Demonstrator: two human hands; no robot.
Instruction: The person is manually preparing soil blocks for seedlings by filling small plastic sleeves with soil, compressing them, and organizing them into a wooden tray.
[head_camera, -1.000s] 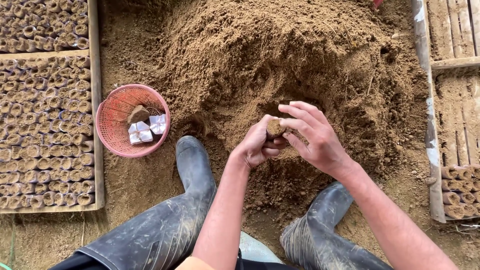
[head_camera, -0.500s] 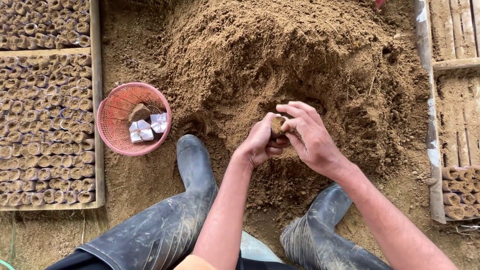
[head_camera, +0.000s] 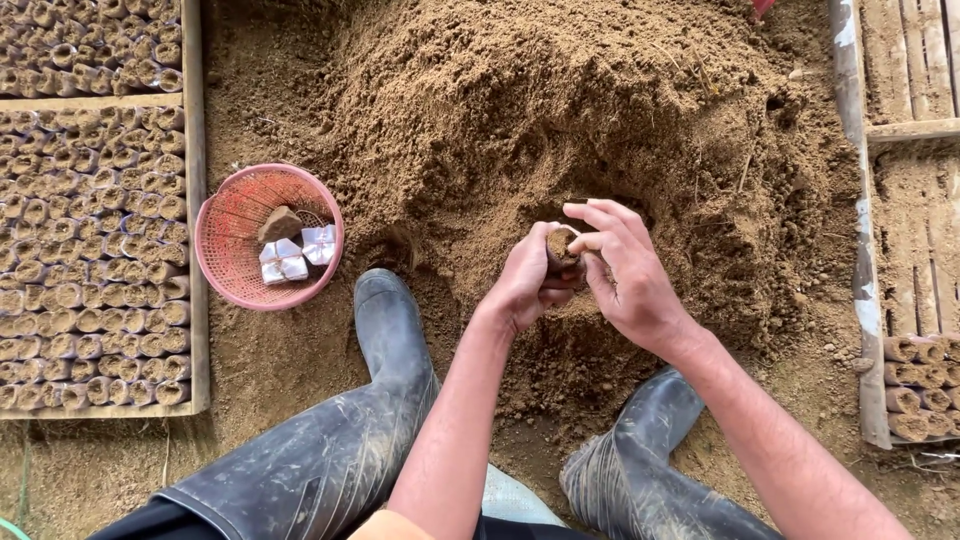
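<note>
Head view, change: small soil-filled pot (head_camera: 562, 248) barely shifts from a second ago, staying centre frame over the soil heap (head_camera: 560, 110).
Left hand (head_camera: 525, 280): wrapped around pot.
Right hand (head_camera: 625, 275): fingers narrow, pressing at the rim.
Left of frame: pink basket (head_camera: 225, 255), filled pot trays (head_camera: 85, 260).

Pink mesh basket (head_camera: 225, 262); brown soil heap (head_camera: 560, 110); dark grey boots (head_camera: 385, 340).

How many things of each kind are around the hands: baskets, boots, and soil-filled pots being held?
Basket: 1
Boots: 2
Held pot: 1, gripped by the left hand, with the right hand touching it
Total: 4
</note>
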